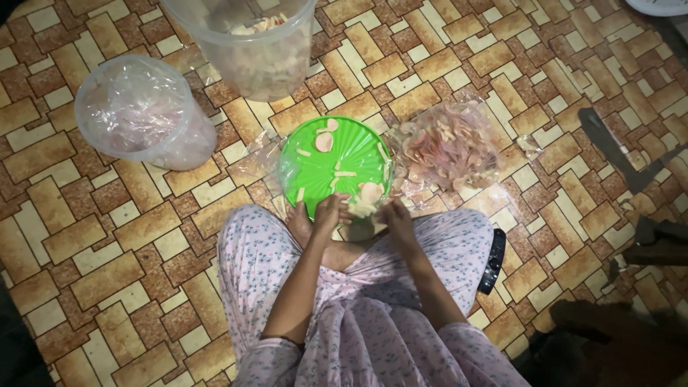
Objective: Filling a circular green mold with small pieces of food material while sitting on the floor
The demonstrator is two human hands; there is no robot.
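- Two hands are in play, both down at the near rim of one round green tray [326,161] on the tiled floor [107,244].
- Left hand [330,213]: fingers curled in close around a small clump of pale cracker pieces [363,206], right at the tray's edge.
- Right hand [395,215]: fingers bent onto the same clump from the other side, so the two hands meet over it. How tight the grip is, I cannot tell.
- On the tray: two round pale discs up top, one larger disc low near the hands, and roughly half a dozen short strips scattered about. The small ones are too blurred to count for certain.
- Just right of the tray, touching it: one clear plastic bag [448,143], spread open, heaped with pink and cream pieces.
- Two clear tubs: one at top centre [247,50] with pale pieces inside, and one to the left [140,111] lined with crinkled plastic.
- One dark, flat object [493,261] lies beside the person's right knee.
- The person sits cross-legged in a floral garment, with one bare foot [299,223] showing under the left hand.
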